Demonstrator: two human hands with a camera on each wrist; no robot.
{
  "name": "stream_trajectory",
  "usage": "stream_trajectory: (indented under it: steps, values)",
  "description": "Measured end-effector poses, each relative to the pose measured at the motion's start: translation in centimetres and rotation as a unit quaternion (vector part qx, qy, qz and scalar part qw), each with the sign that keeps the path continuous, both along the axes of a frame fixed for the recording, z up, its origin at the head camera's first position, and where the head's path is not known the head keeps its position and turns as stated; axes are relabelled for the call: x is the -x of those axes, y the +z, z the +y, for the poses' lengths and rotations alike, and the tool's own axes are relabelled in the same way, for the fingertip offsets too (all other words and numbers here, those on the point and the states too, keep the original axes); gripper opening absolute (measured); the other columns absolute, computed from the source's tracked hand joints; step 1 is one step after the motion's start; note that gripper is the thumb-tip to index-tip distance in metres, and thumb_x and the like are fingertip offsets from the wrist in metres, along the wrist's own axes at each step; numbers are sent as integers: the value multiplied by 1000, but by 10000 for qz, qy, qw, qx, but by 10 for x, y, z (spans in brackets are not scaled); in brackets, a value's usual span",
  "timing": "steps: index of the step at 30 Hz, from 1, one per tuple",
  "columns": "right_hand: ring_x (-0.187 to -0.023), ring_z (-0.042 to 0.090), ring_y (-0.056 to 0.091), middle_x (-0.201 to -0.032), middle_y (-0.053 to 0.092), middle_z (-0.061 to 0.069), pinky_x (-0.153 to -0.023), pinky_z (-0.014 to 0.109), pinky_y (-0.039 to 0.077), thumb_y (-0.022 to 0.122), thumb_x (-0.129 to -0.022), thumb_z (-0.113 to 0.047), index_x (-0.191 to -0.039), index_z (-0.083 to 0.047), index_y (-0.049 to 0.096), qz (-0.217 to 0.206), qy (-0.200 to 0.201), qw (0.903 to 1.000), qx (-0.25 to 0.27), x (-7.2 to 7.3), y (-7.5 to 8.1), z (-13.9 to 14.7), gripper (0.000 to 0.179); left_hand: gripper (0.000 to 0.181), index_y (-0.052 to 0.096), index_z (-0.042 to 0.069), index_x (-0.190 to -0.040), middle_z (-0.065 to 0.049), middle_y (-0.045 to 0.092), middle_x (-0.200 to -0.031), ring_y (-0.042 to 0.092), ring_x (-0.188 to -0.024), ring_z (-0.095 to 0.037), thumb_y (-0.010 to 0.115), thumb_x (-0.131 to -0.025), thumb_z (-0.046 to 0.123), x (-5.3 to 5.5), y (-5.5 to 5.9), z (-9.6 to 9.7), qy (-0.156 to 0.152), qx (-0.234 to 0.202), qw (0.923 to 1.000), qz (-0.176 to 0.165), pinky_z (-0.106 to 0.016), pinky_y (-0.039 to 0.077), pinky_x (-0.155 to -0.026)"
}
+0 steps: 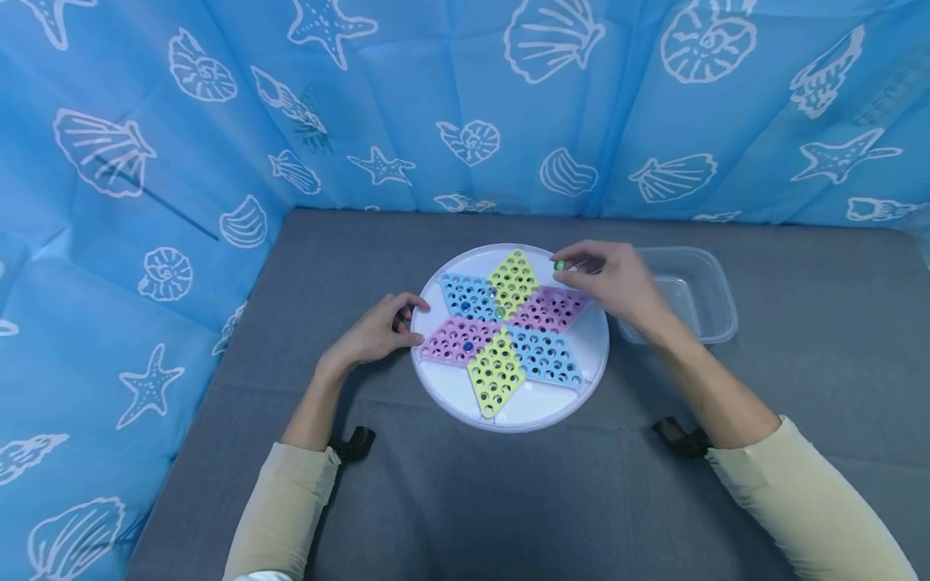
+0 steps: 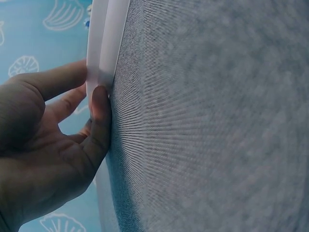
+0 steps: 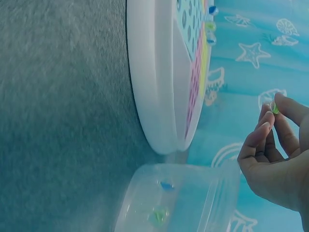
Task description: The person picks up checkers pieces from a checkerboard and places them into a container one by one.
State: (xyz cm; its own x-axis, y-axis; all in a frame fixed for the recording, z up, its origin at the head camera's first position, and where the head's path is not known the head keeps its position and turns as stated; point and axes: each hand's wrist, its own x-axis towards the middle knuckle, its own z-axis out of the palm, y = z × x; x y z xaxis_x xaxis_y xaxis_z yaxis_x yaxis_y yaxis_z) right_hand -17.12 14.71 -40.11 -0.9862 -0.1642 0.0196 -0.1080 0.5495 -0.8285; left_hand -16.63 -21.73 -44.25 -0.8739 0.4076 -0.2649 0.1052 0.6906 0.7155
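Observation:
A round white Chinese checkers board (image 1: 541, 403) lies on the table, its six-pointed star of pink, yellow and blue holed sections facing up. Thumb and fingers of my left hand (image 1: 381, 327) hold its left rim (image 2: 104, 38). Above the board's upper right edge, my right hand (image 1: 613, 278) pinches a green marble (image 3: 275, 109) between thumb and fingertip. On the star sit a blue marble (image 1: 466, 307) in the blue section, another blue marble (image 1: 468, 346) in pink, a green marble (image 1: 500, 312) near the centre, and a clear marble (image 1: 492, 293).
Right of the board stands a clear plastic container (image 1: 719, 311), partly behind my right hand; a blue marble (image 3: 166, 185) and a green marble (image 3: 159, 216) show through its wall. A grey cloth (image 1: 508, 500) covers the table. Blue shell-patterned curtains (image 1: 465, 89) hang behind and at the left.

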Motion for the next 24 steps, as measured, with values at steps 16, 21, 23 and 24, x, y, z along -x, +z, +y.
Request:
stream_trajectory:
  steps: [16, 21, 23, 24]
  values:
    - [-93, 24, 60, -105, 67, 11, -78, 38, 46, 73, -91, -25, -118, -10, 69, -97, -135, 9992, -374, -16, 2, 33, 31, 43, 56, 9, -130, -12, 44, -106, 50, -82, -21, 73, -90, 10, 1, -2, -1, -67, -42, 9999, 90, -36, 42, -75]
    - [-90, 20, 58, -103, 66, 9, -78, 32, 45, 72, -92, -28, -116, -10, 69, 45, -172, 9992, -350, -19, -3, 42, 30, 43, 56, 9, -130, -12, 44, -106, 50, -82, -20, 73, -90, 10, 1, -1, -1, -68, -21, 9999, 93, -35, 42, -75]
    - [-89, 19, 58, -103, 66, 8, -77, 26, 45, 72, -93, -27, -116, -10, 69, 148, -196, 9992, -320, -20, -6, 46, 29, 43, 56, 9, -130, -12, 44, -106, 50, -82, -20, 73, -90, 10, 1, -1, -2, -96, -20, 9999, 120, -35, 42, -76]
    - [-88, 18, 59, -103, 67, 8, -76, 24, 45, 72, -93, -27, -115, -9, 69, 194, -215, 9991, -303, -20, -7, 48, 29, 43, 56, 9, -130, -12, 44, -106, 50, -82, -21, 73, -90, 10, 1, -1, -2, -113, -27, 9998, 136, -36, 42, -76]
